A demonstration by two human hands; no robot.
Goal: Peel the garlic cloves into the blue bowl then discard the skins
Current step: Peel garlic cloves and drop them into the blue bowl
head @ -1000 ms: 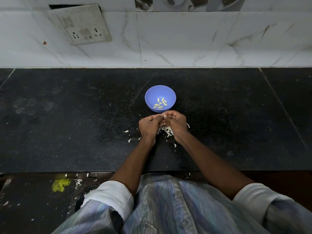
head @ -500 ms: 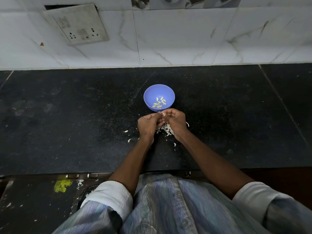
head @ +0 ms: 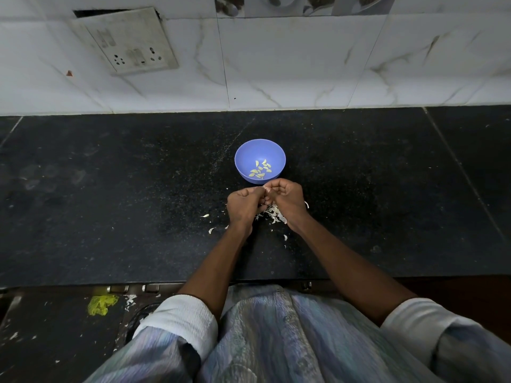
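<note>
My grip is a double pinch: the fingertips of my left hand (head: 244,203) and my right hand (head: 287,196) meet on one small clove (head: 266,188), both sets of fingers curled tight around it. Only a pale sliver of it shows between the knuckles, so I cannot tell how much skin is left on it.

Little has changed over the last second. My hands stay knuckle to knuckle in the same spot, just in front of the bowl (head: 243,150); at most the right one now sits a touch higher and nearer the rim than before. No new clove has dropped in, and the count in the bowl looks the same to me. I judge that I am still working this one loose, not yet releasing it.

Outward from the pinch, the bowl sits just beyond my fingertips, with a small cluster of peeled cloves (head: 260,169) on its floor. Under and between my wrists lies the heap of skins (head: 272,215), with loose flakes (head: 211,230) scattered to the left on the dark surface (head: 110,203).

So the peeling is partly done, and the discarding has not begun: every skin I can see still lies on the surface. When this clove comes free, a short reach forward should carry it over the rim.
</note>
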